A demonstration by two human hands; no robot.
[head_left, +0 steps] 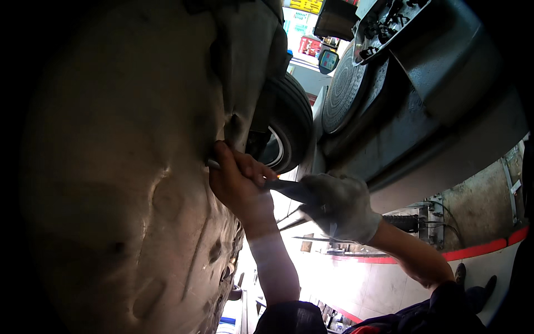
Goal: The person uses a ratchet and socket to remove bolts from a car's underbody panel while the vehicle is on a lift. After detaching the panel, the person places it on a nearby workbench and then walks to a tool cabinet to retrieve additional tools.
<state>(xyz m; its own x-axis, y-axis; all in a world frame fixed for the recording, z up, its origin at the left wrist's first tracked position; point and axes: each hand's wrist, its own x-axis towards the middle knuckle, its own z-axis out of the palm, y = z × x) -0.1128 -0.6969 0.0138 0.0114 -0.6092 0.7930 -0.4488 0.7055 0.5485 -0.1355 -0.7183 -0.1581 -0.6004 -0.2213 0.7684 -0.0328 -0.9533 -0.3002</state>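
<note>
My bare left hand (242, 183) is closed round a long dark tool (286, 190), close against the dented metal underside panel (172, 189) of a car. A short grey metal end of the tool shows beside the left thumb, right by the panel. My right hand (347, 209), in a grey glove, grips the tool's other end. The tool slants between my two hands, and most of it is hidden by the fingers, so its exact kind cannot be told. What its tip touches is hidden too.
A tyre (292, 122) hangs just beyond my left hand. To the right is a large grey ramp (423, 122) with a round ribbed plate (345, 89) and a tray (400, 25) of small dark parts. A red stripe (461, 253) crosses the pale floor below.
</note>
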